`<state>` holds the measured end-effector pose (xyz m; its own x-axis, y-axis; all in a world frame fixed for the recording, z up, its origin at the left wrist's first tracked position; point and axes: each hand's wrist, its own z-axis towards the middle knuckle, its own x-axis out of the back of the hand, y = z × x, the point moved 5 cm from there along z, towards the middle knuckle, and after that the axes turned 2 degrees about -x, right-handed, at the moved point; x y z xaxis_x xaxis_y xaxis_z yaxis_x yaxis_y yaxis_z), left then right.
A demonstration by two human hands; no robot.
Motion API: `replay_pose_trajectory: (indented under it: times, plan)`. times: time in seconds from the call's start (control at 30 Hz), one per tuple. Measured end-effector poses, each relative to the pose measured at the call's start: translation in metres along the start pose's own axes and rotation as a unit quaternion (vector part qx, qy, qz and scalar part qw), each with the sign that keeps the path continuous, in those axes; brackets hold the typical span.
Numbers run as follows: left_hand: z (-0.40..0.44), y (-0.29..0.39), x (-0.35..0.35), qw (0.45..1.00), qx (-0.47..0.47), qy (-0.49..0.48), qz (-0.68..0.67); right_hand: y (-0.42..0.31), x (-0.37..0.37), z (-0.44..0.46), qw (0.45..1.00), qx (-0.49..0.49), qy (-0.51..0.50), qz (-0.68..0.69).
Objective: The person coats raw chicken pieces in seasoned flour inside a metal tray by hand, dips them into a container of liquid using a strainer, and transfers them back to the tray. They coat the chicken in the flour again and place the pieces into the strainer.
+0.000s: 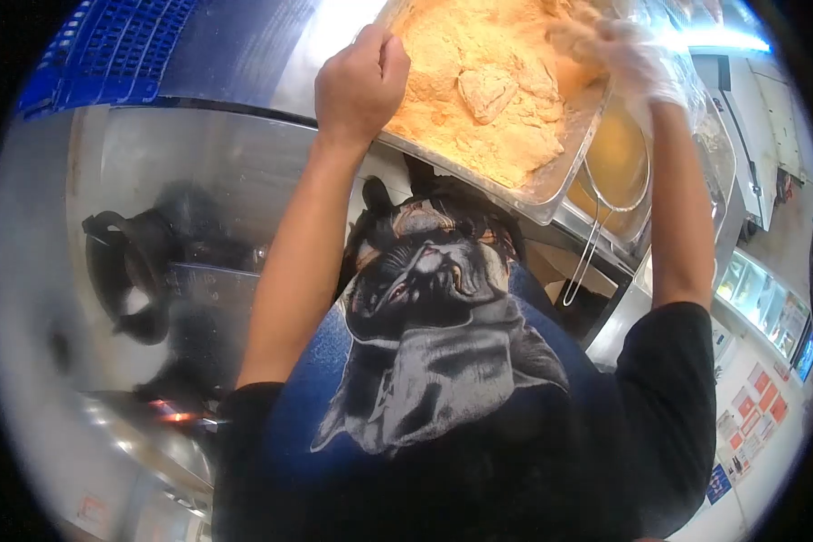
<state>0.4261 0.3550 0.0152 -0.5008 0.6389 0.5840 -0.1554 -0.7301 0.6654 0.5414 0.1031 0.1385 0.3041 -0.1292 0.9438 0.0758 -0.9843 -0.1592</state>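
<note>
A metal tray [544, 213] holds a deep layer of orange-tinted flour [443, 113]. A flat, flour-coated piece [486, 94] lies on it, with another coated lump beside it; I cannot tell what food they are. My bare left hand [361, 86] is closed in a fist on the tray's left edge, its fingertips hidden. At the tray's far right side, my right hand [637, 63] wears a clear plastic glove and is smeared by motion over the flour, so its fingers do not show clearly.
Right of the tray, a round wire strainer [612, 210] rests over a container of yellow liquid [616, 144], its handle jutting towards me. A blue plastic basket [117, 50] stands at the upper left. A black round object [126, 275] is lower left.
</note>
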Motion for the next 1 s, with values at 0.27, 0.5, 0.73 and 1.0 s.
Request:
replay_pose_trajectory:
  times: [0.27, 0.5, 0.73, 1.0]
  plan:
    - [-0.002, 0.002, -0.002, 1.000, 0.003, -0.016, -0.019, 0.172, 0.015, -0.009, 0.951, -0.039, 0.048, 0.304]
    - [-0.002, 0.002, -0.001, 1.000, 0.011, -0.021, -0.021, 0.167, -0.056, -0.037, 0.979, -0.199, -0.043, 0.023]
    - [0.000, 0.000, -0.002, 0.999, -0.017, -0.002, -0.031, 0.226, -0.036, -0.016, 0.920, -0.059, 0.094, 0.375]
    - [0.007, 0.120, -0.020, 0.937, -0.183, -0.128, -0.270, 0.037, -0.105, -0.039, 0.497, -0.019, 0.048, 0.866]
